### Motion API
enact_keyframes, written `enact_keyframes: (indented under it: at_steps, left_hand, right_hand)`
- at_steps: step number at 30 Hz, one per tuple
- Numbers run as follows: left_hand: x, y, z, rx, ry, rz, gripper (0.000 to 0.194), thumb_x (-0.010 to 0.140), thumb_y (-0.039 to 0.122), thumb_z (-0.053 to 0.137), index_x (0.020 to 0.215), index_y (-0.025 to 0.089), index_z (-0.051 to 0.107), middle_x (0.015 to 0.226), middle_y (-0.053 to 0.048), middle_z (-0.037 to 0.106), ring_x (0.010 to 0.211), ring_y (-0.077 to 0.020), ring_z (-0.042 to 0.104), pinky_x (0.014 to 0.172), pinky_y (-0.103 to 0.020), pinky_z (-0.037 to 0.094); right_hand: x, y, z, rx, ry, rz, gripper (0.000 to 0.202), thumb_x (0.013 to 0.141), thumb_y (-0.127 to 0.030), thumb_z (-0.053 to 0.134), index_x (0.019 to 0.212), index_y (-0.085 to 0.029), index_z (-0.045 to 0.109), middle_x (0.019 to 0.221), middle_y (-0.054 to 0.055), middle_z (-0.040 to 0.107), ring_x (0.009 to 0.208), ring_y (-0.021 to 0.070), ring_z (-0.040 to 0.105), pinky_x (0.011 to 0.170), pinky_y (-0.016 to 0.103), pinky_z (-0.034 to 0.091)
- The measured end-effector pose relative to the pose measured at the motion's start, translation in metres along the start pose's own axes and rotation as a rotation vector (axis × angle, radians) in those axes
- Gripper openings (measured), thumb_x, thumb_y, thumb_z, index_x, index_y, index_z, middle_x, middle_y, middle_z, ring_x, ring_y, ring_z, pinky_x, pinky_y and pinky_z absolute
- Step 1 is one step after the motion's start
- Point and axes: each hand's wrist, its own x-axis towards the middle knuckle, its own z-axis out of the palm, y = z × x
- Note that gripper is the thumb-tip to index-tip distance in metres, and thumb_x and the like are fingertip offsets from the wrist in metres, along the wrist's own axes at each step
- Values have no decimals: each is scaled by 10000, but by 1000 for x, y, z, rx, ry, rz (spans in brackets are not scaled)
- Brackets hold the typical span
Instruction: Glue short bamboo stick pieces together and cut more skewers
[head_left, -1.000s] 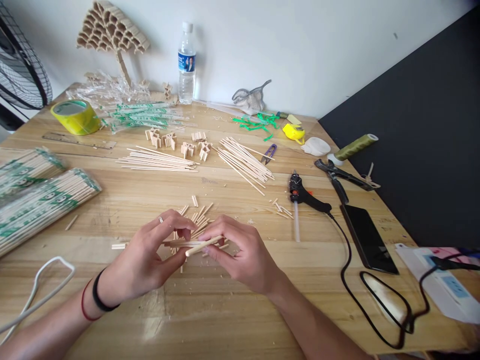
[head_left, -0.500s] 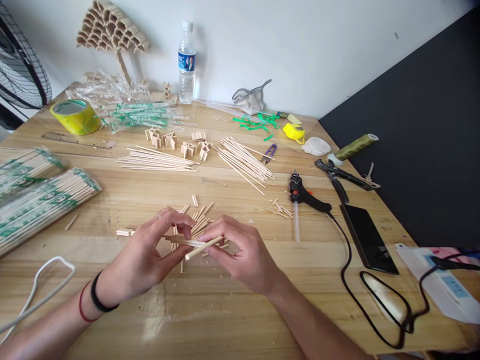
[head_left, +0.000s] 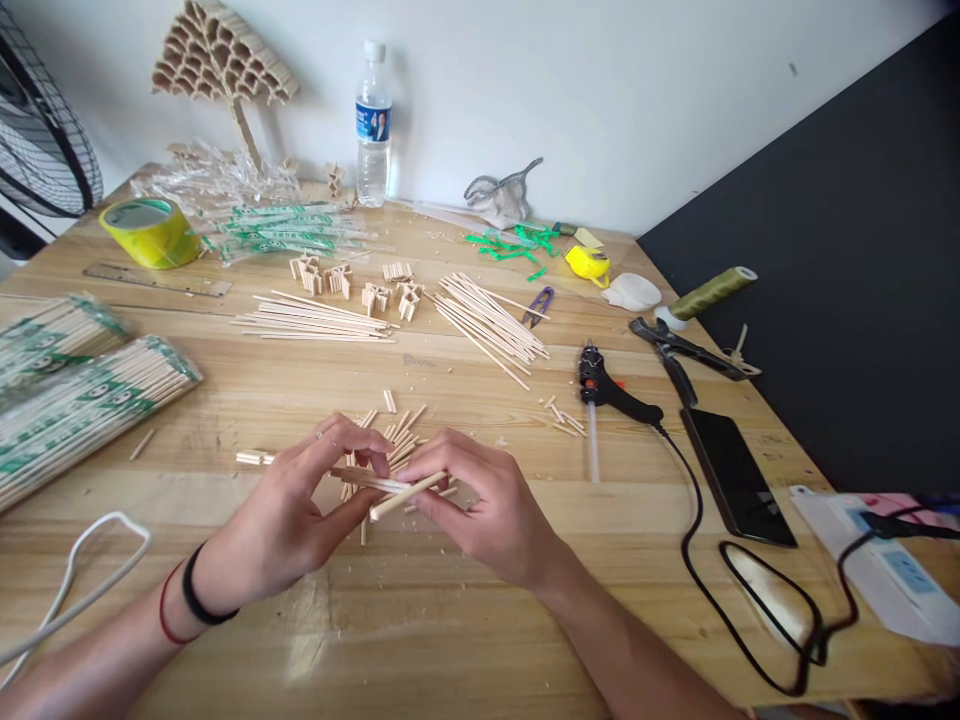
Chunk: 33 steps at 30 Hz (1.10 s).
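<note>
Between my hands, low over the table, is a small piece of wooden sticks [head_left: 384, 484] lying side by side. My left hand [head_left: 315, 495] pinches its left end between thumb and fingers. My right hand [head_left: 472, 500] is closed on its right end, where a short wooden stick [head_left: 409, 496] lies across the others at an angle. Whether that stick is joined to them, I cannot tell. Beneath and behind my fingers, a loose heap of cut stick pieces [head_left: 405, 440] is partly hidden. A small stick bundle [head_left: 253, 457] lies left of my left hand.
Long sticks [head_left: 491, 325] and small stick assemblies [head_left: 375, 297] lie farther back. At right are a glue gun [head_left: 615, 392] with a black cable, pliers [head_left: 675, 350] and a phone [head_left: 739, 478]. Bagged sticks [head_left: 97, 420] lie left; a bottle [head_left: 373, 125] stands at the back.
Almost nothing differs. Both hands keep their hold on the sticks, and the left fingertips have shifted very slightly.
</note>
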Motion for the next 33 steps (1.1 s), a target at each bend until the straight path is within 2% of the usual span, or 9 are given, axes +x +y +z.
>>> enact_keyframes:
  at_steps: [8,14,21,27,33]
  left_hand:
    - [-2,-1,1,64,-17,50,319,958,32,634,1209,223,580,1081,-44,689,986,-162,663,824,-253,553]
    - [0,1,0,206,-22,129,326,957,13,616,1216,202,564,961,-34,661,911,-186,623,812,-302,511]
    - [1,1,2,235,-18,188,319,961,-9,618,1198,197,563,968,-41,677,879,-184,594,800,-311,489]
    - [0,-2,4,357,28,283,258,947,14,659,1142,167,589,953,-54,688,841,-196,582,786,-343,465]
    - [-2,-3,3,397,10,370,324,926,-32,655,1192,144,599,954,-64,732,838,-200,605,790,-353,458]
  right_hand:
    - [-1,0,1,17,-5,11,194,940,-53,713,1029,-225,734,953,61,778,899,198,736,784,320,598]
    - [-2,-1,1,14,-6,13,207,921,-36,723,1019,-218,731,930,55,765,869,195,722,770,316,589]
    - [-2,0,1,18,-5,13,218,907,-18,736,1011,-210,729,929,50,758,871,188,718,781,304,583]
    - [-2,0,1,24,2,4,211,913,-20,736,1022,-201,730,933,47,754,863,178,709,773,290,571]
    - [-1,0,2,31,7,-6,203,910,-11,744,1002,-191,723,926,42,743,865,166,699,776,272,558]
